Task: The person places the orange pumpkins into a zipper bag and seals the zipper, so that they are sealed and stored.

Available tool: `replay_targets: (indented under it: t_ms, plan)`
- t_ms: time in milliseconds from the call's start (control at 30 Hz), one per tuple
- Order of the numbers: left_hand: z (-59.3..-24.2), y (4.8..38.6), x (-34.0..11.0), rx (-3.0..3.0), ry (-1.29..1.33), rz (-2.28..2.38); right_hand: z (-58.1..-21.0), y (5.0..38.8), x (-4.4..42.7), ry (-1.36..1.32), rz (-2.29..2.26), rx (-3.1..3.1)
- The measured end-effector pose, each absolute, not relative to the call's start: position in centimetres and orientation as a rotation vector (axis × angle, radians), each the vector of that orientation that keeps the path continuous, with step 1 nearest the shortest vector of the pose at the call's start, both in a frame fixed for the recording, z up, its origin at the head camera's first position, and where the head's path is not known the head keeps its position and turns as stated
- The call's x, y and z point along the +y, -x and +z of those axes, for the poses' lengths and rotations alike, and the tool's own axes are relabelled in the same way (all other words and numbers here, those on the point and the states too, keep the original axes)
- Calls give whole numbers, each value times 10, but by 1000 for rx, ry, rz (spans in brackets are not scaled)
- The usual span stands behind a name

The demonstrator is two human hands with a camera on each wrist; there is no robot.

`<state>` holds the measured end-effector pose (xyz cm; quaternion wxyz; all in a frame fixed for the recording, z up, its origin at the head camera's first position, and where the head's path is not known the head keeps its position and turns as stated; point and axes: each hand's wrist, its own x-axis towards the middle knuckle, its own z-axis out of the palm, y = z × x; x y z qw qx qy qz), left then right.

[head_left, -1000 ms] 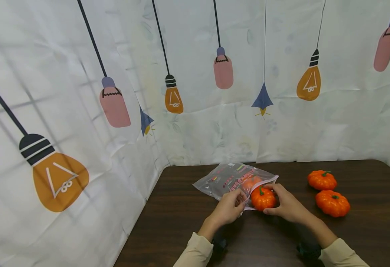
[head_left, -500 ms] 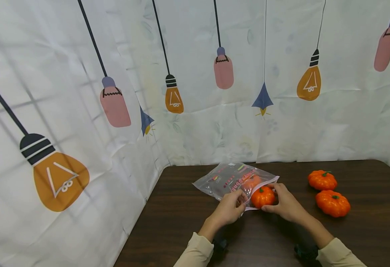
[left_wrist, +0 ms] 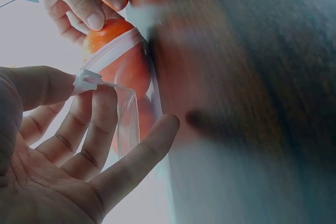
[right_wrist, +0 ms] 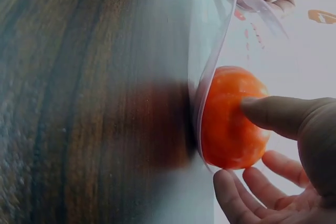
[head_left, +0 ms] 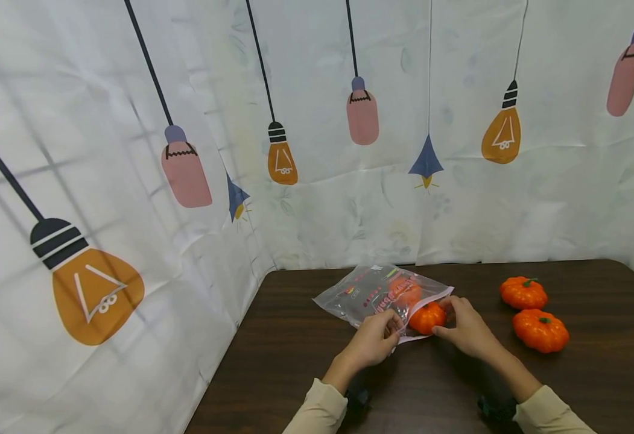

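Observation:
A clear zip bag (head_left: 362, 295) with pink lettering lies on the dark table, its mouth to the right. Inside it shows one orange pumpkin (head_left: 405, 291), seen through the plastic. At the mouth sits a second small pumpkin (head_left: 425, 319), partly covered by the bag's rim. My right hand (head_left: 471, 328) holds this one, thumb (right_wrist: 257, 111) against its side and the other fingers curled around below. My left hand (head_left: 370, 337) pinches the bag's edge at the white zip slider (left_wrist: 86, 81) between thumb and fingers, little finger stretched out.
Two more orange pumpkins stand on the table at the right, a rear one (head_left: 523, 293) and a front one (head_left: 541, 331). The brown wooden table (head_left: 273, 361) meets a white curtain (head_left: 317, 229) printed with lamps at its back and left.
The pumpkin in my right hand has tipped, hiding its stem, and sits slightly deeper in the mouth. The one inside the bag has shifted farther back. My left hand stays put.

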<state>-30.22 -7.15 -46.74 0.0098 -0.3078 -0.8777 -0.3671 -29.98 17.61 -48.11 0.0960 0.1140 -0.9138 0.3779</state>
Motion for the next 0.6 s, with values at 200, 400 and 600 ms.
replay_targets:
  t_ms: [200, 400, 600]
  plan:
    - [-468, 302, -71, -2742, 962, -1141, -480, 300, 177, -269, 1139, -2733]
    - [-468, 301, -71, -2737, 969, -1141, -482, 302, 178, -263, 1178, -2765]
    - [-468, 302, -70, -2744, 966, -1129, -486, 304, 177, -364, 1195, -2738]
